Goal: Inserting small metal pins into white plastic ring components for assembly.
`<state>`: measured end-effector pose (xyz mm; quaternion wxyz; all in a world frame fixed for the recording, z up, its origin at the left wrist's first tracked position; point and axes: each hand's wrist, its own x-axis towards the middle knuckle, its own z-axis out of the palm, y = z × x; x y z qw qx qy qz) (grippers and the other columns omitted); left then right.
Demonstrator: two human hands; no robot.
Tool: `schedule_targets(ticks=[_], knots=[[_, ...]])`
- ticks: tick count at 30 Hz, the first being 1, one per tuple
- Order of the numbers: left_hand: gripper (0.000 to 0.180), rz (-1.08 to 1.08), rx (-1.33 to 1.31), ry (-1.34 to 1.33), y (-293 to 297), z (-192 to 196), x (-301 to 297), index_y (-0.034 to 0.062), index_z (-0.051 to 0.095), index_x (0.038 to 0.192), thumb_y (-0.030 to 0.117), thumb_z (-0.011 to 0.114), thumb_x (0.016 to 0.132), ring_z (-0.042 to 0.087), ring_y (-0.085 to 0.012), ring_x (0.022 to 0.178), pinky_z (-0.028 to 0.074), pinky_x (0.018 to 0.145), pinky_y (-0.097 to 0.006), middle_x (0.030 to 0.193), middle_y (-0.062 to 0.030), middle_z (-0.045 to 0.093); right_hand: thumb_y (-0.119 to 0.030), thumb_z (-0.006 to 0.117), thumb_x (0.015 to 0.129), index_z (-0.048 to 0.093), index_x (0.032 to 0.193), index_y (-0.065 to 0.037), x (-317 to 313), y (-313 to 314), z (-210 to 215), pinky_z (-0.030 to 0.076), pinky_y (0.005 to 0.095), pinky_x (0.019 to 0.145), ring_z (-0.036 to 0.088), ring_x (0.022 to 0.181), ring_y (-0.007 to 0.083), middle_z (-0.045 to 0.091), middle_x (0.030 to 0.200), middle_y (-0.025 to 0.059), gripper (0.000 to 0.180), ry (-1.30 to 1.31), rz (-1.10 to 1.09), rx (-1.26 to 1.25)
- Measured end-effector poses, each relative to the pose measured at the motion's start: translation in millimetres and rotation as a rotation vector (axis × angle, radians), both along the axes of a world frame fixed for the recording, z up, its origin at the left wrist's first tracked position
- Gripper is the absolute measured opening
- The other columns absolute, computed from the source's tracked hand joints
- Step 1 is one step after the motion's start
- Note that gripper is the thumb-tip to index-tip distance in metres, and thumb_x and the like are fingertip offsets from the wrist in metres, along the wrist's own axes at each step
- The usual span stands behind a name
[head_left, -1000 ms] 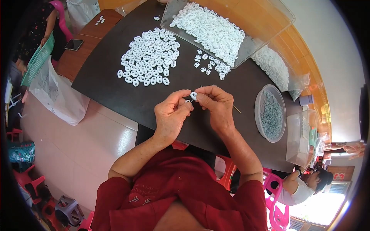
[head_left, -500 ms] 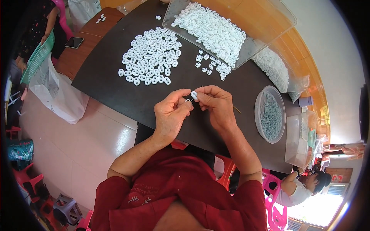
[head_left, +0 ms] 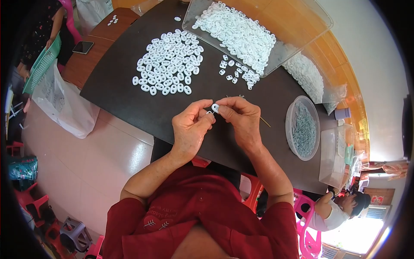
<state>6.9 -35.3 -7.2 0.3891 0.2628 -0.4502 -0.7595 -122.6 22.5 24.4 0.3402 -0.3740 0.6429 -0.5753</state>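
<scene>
White over bench (head_left: 116,82): holding oval piece (head_left: 214,107) in tightly pinched right hand (head_left: 242,117), part-hidden white bit (head_left: 209,112) in pinched left hand (head_left: 191,127), likely mid-piece, with spread ovals (head_left: 168,64) seemingly done, heaped tub (head_left: 277,58) of small pieces (head_left: 237,34) remaining.

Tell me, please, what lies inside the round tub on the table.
The round tub holds a heap of thin grey-blue pieces, too small to identify; its lower layers are covered from view.
</scene>
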Motion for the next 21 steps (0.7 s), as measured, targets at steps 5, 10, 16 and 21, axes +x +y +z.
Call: schedule_targets(ticks=[5,10,16,21], knots=[[0.027,-0.005,0.010,0.004,0.6,1.2,-0.4,-0.0038,0.057,0.111,-0.003,0.057,0.084,0.050,-0.0033,0.062,0.040,0.053,-0.017,0.073,-0.0006,0.058,0.001,0.064,0.079,0.067,0.092,0.000,2.8,1.2,1.3,0.042,0.0187,0.062,0.052,0.070,0.0051,0.061,0.079,-0.0006,0.013,0.007,0.007,-0.052],[0.025,-0.005,-0.039,0.001,2.6,0.9,-0.2,-0.0025,0.058,0.112,0.001,0.057,0.086,0.056,-0.0073,0.069,0.045,0.059,-0.019,0.076,-0.0022,0.059,0.001,0.063,0.080,0.067,0.091,0.000,2.6,1.0,1.9,0.041,0.0189,0.061,0.052,0.069,0.0050,0.061,0.078,-0.0004,0.012,0.049,0.013,-0.058],[0.027,0.016,-0.041,0.014,1.4,2.9,-0.4,-0.0044,0.057,0.111,-0.005,0.056,0.084,0.050,-0.0029,0.063,0.040,0.054,-0.017,0.073,-0.0006,0.058,-0.003,0.064,0.080,0.067,0.090,0.000,-1.0,-0.9,4.8,0.039,0.0190,0.057,0.051,0.065,0.0046,0.062,0.075,-0.0001,0.011,-0.053,0.003,0.079],[0.027,0.021,-0.028,-0.004,-0.2,3.2,0.7,-0.0049,0.057,0.110,-0.005,0.057,0.083,0.049,-0.0026,0.061,0.039,0.053,-0.017,0.073,-0.0006,0.057,-0.002,0.064,0.080,0.067,0.090,0.000,1.1,-1.2,4.4,0.041,0.0193,0.059,0.053,0.067,0.0050,0.063,0.076,0.0005,0.011,-0.029,0.010,0.018]])
